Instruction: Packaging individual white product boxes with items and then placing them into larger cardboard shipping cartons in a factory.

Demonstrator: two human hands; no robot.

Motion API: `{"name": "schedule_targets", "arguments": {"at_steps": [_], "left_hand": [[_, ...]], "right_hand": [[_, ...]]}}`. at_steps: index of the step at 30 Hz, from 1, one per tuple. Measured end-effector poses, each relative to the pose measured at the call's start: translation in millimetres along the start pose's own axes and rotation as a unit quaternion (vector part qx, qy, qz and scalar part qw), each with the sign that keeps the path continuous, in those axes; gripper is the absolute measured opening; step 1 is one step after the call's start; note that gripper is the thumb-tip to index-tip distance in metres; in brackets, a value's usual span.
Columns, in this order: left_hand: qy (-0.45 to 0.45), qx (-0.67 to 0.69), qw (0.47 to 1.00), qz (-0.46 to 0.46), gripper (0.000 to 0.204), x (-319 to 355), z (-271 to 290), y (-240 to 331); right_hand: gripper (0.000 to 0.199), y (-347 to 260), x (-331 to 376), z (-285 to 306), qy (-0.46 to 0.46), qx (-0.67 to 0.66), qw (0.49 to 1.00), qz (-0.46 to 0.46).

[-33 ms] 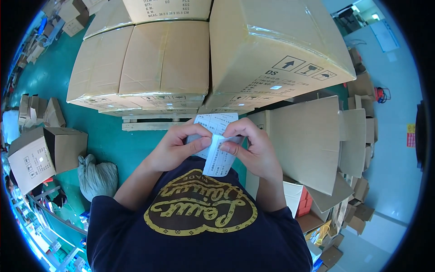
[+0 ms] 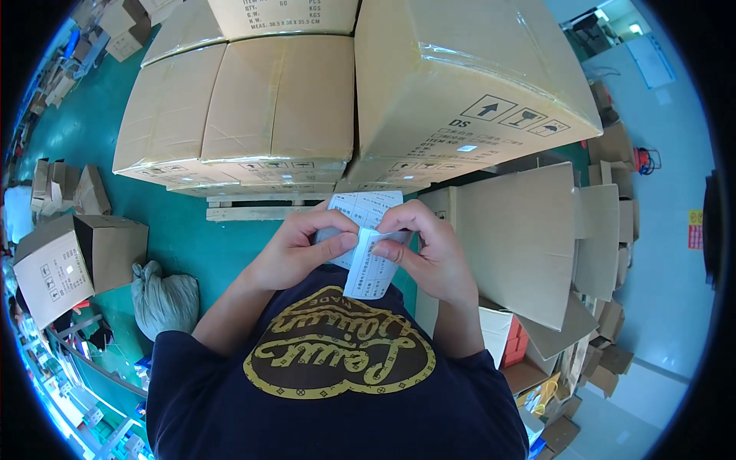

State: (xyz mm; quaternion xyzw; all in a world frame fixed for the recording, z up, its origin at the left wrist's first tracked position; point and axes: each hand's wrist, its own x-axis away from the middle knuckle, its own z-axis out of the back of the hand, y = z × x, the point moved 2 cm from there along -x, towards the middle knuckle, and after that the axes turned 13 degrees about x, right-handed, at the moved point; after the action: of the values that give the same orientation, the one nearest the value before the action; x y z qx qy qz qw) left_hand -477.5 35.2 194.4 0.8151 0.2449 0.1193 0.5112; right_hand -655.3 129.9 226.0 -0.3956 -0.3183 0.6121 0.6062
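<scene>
In front of my chest I hold a white sheet of printed labels (image 2: 369, 270), its upper part standing behind my fingers and a narrower strip hanging toward my shirt. My left hand (image 2: 293, 249) pinches the sheet near its middle between thumb and forefinger. Close beside it, my right hand (image 2: 431, 257) is closed on the strip's upper edge, thumb in front. The two thumbs are only a small gap apart. Whether the strip is folded over or peeling off the sheet, I cannot tell. My other fingers curl out of sight behind the paper.
Taped cartons (image 2: 280, 100) are stacked on a wooden pallet (image 2: 253, 211) ahead, with a larger carton (image 2: 475, 92) at their right. An open carton (image 2: 521, 238) stands by my right arm. A grey sack (image 2: 165, 300) and another open carton (image 2: 115, 249) sit on the green floor at left.
</scene>
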Motion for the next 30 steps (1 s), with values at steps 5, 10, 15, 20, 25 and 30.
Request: {"name": "schedule_targets", "arguments": {"at_steps": [5,10,15,20,25,30], "left_hand": [[-0.014,0.007,0.999,0.027,0.008,-1.1,1.1,2.2],[-0.036,-0.001,0.999,0.022,0.008,-2.1,1.8,3.1],[-0.017,-0.021,1.000,0.006,0.007,-1.0,1.7,-1.8],[-0.021,0.017,0.999,0.019,0.008,-5.9,0.9,1.5],[-0.034,-0.002,0.999,0.015,0.008,-8.7,2.2,-1.8],[-0.046,-0.006,0.999,0.007,0.009,-9.0,4.3,-4.0]], "right_hand": [[0.026,5.0,-1.7,2.0,-0.006,-0.009,0.999,0.030],[0.026,5.1,-1.1,3.4,-0.018,-0.033,0.999,0.020],[0.025,2.4,-1.4,1.7,-0.031,-0.008,0.999,-0.001],[0.021,2.4,-0.5,7.0,-0.036,-0.036,0.998,-0.023],[0.020,2.9,-0.4,8.4,-0.038,-0.031,0.999,-0.015],[0.020,3.2,-1.0,8.7,-0.043,-0.047,0.998,-0.022]]}}
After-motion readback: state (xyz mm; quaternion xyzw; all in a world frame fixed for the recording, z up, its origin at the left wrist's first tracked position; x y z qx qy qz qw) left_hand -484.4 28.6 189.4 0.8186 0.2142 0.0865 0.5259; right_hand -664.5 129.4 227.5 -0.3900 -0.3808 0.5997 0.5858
